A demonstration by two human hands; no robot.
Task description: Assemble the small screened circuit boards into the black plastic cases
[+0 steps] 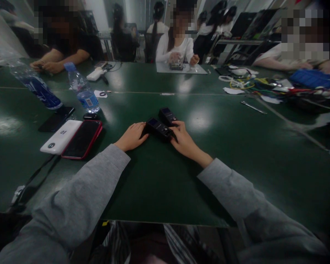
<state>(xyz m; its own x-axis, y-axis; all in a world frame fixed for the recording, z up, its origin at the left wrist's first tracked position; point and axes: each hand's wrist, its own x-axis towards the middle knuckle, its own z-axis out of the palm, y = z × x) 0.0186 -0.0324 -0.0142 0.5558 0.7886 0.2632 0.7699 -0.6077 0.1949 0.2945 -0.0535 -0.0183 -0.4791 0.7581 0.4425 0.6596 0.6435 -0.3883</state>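
Observation:
Two black handheld devices with small screens and buttons lie close together on the dark green table, one behind the other. At the left end of the nearer black device [157, 127] is my left hand [132, 136], its fingertips against the far side and its thumb near the front corner. My right hand [184, 142] closes round the right end of that same device, beside its buttons. The index finger of this hand reaches to the near end of the farther black device [167, 115].
Left of my hands lie a red-edged phone [82, 140], a white power bank [61, 137] with a cable, and a dark phone [56, 119]. Behind them stand two water bottles [88, 99]. A wrench [253, 107] and tangled cables [244, 82] lie right. Several people sit beyond.

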